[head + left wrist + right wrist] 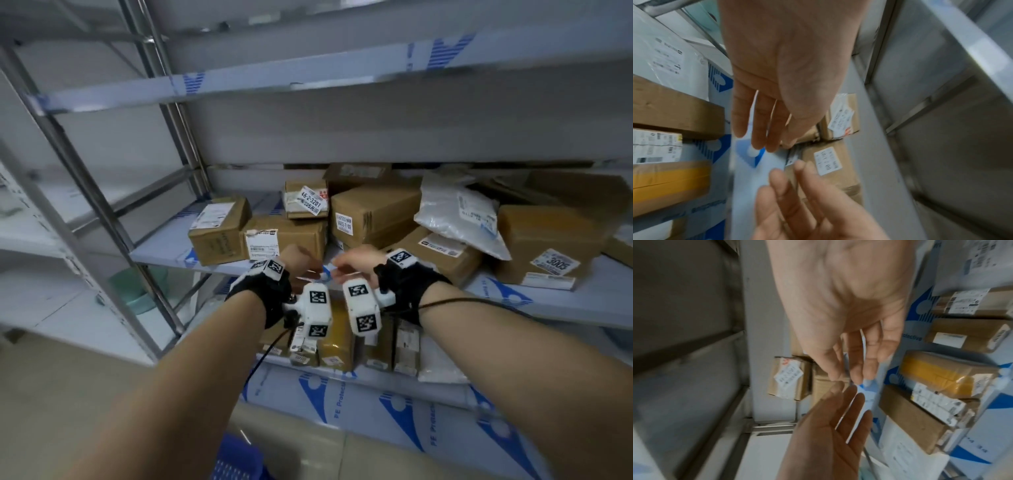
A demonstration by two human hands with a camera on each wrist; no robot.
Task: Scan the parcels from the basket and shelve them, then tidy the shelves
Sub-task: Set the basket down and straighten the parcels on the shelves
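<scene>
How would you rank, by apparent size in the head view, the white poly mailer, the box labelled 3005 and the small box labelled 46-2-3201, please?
1. box labelled 3005
2. white poly mailer, close to the first, so that order is unsure
3. small box labelled 46-2-3201, which also sits farther back

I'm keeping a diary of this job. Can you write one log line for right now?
left hand: open, empty | right hand: open, empty | both at shelf edge | parcels shelved, untidy

The cardboard boxes (375, 212) on the shelf (548, 301) were brown with white labels printed in black. A poly mailer (455, 212) among them was white. The shelf wore pale grey film patterned with blue logos. Below, one parcel (337, 337) was wrapped in yellow tape. The wrist straps (263, 291) were black, their white blocks (317, 308) bearing black-and-white square codes. The basket (236, 459) was blue.
</scene>
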